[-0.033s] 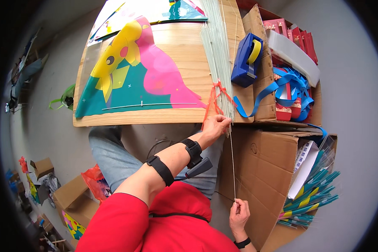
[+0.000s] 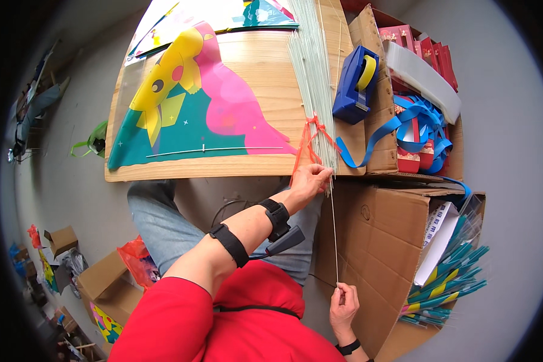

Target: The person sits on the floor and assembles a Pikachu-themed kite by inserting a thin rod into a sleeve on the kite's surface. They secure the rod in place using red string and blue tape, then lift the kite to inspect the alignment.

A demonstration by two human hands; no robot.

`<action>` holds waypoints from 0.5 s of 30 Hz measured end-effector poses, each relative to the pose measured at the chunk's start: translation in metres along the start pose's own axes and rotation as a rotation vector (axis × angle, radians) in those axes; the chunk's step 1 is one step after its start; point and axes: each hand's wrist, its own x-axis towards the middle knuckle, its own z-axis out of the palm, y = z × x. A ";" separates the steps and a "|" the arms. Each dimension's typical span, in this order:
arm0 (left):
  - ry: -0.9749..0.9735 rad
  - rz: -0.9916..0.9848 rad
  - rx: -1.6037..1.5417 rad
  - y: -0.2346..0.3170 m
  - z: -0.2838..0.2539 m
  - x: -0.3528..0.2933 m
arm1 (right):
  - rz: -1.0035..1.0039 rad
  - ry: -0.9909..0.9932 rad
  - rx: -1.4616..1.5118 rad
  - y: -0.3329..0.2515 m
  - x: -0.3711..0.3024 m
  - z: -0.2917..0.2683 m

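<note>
While we hold it at both ends, one thin pale rod (image 2: 333, 241) runs between our hands.
Our left hand (image 2: 311, 179) has its fingers pressed together around the rod's top, right at the tied bundle of rods (image 2: 311, 66) on the wooden surface (image 2: 265, 66); our right hand (image 2: 342, 304) pinches its lower tip near our lap. Beside the bundle sit a blue tape dispenser (image 2: 355, 84), red flat packs (image 2: 431, 54) wrapped in blue ribbon (image 2: 416, 123), and a brown cardboard box (image 2: 383, 235).

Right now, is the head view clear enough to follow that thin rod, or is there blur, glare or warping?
Head view: even, soft light, no glare; thin rod sharp between left hand and right hand; fisheye bends the table edge; corners fall into dark vignette.
</note>
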 end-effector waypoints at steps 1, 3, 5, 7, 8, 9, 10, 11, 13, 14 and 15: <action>-0.007 0.005 -0.025 -0.001 -0.001 0.000 | -0.006 -0.004 0.011 -0.002 0.008 0.004; -0.031 -0.003 0.003 -0.003 -0.006 -0.004 | -0.010 0.004 0.028 -0.003 0.024 0.014; -0.061 -0.052 0.035 -0.003 -0.015 -0.014 | -0.013 0.017 0.057 -0.006 0.046 0.026; -0.133 -0.051 0.071 -0.009 -0.026 -0.025 | 0.002 0.033 0.096 -0.006 0.068 0.038; -0.170 -0.023 0.087 -0.013 -0.036 -0.032 | 0.005 0.037 0.128 -0.007 0.079 0.047; -0.206 0.005 0.103 -0.019 -0.046 -0.037 | 0.029 0.053 0.156 -0.007 0.091 0.052; -0.242 -0.018 0.088 -0.026 -0.055 -0.040 | 0.049 0.043 0.152 -0.009 0.104 0.056; -0.270 -0.036 0.052 -0.031 -0.063 -0.045 | 0.068 0.027 0.155 -0.010 0.116 0.061; -0.327 -0.032 0.094 -0.037 -0.076 -0.050 | 0.005 0.060 0.106 -0.007 0.140 0.070; -0.327 -0.039 0.152 -0.033 -0.082 -0.056 | 0.000 0.071 0.122 -0.007 0.151 0.075; -0.337 -0.045 0.203 -0.028 -0.086 -0.063 | -0.005 0.087 0.126 -0.006 0.161 0.076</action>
